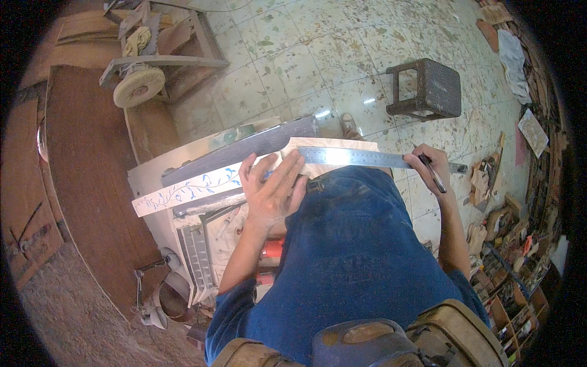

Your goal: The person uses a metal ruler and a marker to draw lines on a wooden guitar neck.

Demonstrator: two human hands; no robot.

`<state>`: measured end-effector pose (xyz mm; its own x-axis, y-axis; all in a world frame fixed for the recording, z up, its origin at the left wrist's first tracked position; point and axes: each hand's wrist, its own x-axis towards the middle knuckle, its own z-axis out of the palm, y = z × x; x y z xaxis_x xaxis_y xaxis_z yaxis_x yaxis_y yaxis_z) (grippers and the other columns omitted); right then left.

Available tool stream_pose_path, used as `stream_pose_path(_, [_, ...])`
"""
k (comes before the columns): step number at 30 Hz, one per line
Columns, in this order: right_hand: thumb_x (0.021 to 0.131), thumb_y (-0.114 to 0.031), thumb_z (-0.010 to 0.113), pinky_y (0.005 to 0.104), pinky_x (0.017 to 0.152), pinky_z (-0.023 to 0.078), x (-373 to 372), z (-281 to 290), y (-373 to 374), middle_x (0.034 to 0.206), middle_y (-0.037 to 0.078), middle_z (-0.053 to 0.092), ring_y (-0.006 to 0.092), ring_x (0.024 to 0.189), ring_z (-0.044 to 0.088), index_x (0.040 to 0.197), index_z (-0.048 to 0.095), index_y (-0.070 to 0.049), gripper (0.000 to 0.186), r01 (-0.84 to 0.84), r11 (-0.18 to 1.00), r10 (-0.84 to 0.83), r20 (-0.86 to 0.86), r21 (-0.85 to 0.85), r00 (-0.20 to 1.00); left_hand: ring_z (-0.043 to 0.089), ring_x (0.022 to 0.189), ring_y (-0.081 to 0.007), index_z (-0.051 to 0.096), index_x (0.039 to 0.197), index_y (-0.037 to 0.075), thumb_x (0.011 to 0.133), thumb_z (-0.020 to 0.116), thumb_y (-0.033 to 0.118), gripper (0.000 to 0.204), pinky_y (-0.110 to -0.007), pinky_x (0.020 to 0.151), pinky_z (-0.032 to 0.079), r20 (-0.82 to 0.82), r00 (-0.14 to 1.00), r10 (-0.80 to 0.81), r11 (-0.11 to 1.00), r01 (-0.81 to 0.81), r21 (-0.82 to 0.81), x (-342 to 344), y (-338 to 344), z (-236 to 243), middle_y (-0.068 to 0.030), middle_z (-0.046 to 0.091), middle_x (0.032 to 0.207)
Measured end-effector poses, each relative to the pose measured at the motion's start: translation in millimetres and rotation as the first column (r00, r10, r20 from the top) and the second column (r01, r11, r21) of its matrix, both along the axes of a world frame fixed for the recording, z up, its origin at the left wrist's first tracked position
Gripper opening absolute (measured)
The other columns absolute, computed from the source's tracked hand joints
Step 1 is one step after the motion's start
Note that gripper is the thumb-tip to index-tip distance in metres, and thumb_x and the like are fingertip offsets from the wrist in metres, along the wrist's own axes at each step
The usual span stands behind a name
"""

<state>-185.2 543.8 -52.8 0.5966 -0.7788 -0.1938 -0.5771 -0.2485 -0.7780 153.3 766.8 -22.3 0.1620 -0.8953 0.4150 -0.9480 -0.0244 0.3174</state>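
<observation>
Presently, left hand [272, 186] lies palm-down across the patterned strip [189, 188], fingers slightly spread, tips near the left end of the metal ruler [342, 156]; cannot tell whether the thumb pinches from below. Right hand [428, 165] is closed about a dark pen [438, 179], thumb also against the ruler near its right end.

Key relation: ruler spans the gap between the hands, long axis running left to right across the lap, right end slightly nearer the body. It lies over a pale board [333, 144]. Strip extends leftward from the left hand, its far left end dipping toward the body; left hand is nearer (in fact on it), right hand well apart. Whether strip and board are one piece: hidden by the fingers.

Beyond: dark slab [244, 147] behind the strip; stool [443, 88] on the tiled floor [342, 49].
</observation>
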Motion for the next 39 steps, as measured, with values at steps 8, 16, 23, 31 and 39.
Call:
stream_pose_path(8, [0.098,-0.021,0.079,0.0294,0.060,0.047,7,5,-2,0.071,0.007,0.067,0.0106,0.064,0.060,0.089,0.073,-0.003,0.021,-0.006,0.996,0.007,0.006,-0.088,1.000,0.058,0.121,-0.0251,0.082,0.119,0.016,0.078,0.086,0.020,0.042,-0.050,0.116,0.038,0.021,1.000,-0.016,1.000,0.017,-0.011,1,0,1,0.0030,0.075,0.132])
stream_pose_path(16, [0.101,-0.009,0.070,0.0253,0.073,0.052,80,42,20,0.093,0.007,0.073,0.0092,0.082,0.065,0.112,0.072,-0.002,0.013,0.275,0.918,-0.383,0.459,0.285,0.801,0.058,0.122,-0.0267,0.082,0.119,0.015,0.079,0.084,0.019,0.041,-0.050,0.115,0.039,0.038,0.999,-0.012,1.000,0.012,-0.006,0,0,-1,0.0025,0.075,0.132])
stream_pose_path(23, [0.094,-0.007,0.075,0.0236,0.066,0.051,157,50,55,0.085,0.000,0.070,0.0056,0.077,0.063,0.105,0.071,-0.001,0.012,-0.130,0.921,-0.094,0.534,0.367,0.840,0.057,0.119,-0.0244,0.080,0.121,0.017,0.081,0.085,0.026,0.041,-0.049,0.116,0.037,0.050,0.999,-0.009,1.000,0.008,0.009,1,0,-1,0.0055,0.073,0.134])
stream_pose_path(31, [0.093,-0.011,0.077,0.0277,0.060,0.050,174,37,56,0.076,0.003,0.069,0.0056,0.069,0.062,0.091,0.069,-0.001,0.013,-0.100,0.951,-0.047,0.458,0.291,0.888,0.057,0.118,-0.0243,0.081,0.119,0.017,0.081,0.085,0.025,0.040,-0.049,0.116,0.038,0.042,0.999,-0.011,1.000,0.011,-0.005,1,0,-1,0.0053,0.074,0.132])
stream_pose_path(39, [0.092,-0.012,0.077,0.0272,0.060,0.050,176,36,54,0.074,0.003,0.069,0.0053,0.068,0.061,0.091,0.069,-0.001,0.014,-0.101,0.958,-0.029,0.439,0.268,0.898,0.057,0.118,-0.0239,0.082,0.118,0.018,0.081,0.085,0.025,0.038,-0.048,0.116,0.037,0.038,0.999,-0.004,1.000,0.004,-0.001,1,-1,0,0.0057,0.074,0.132])
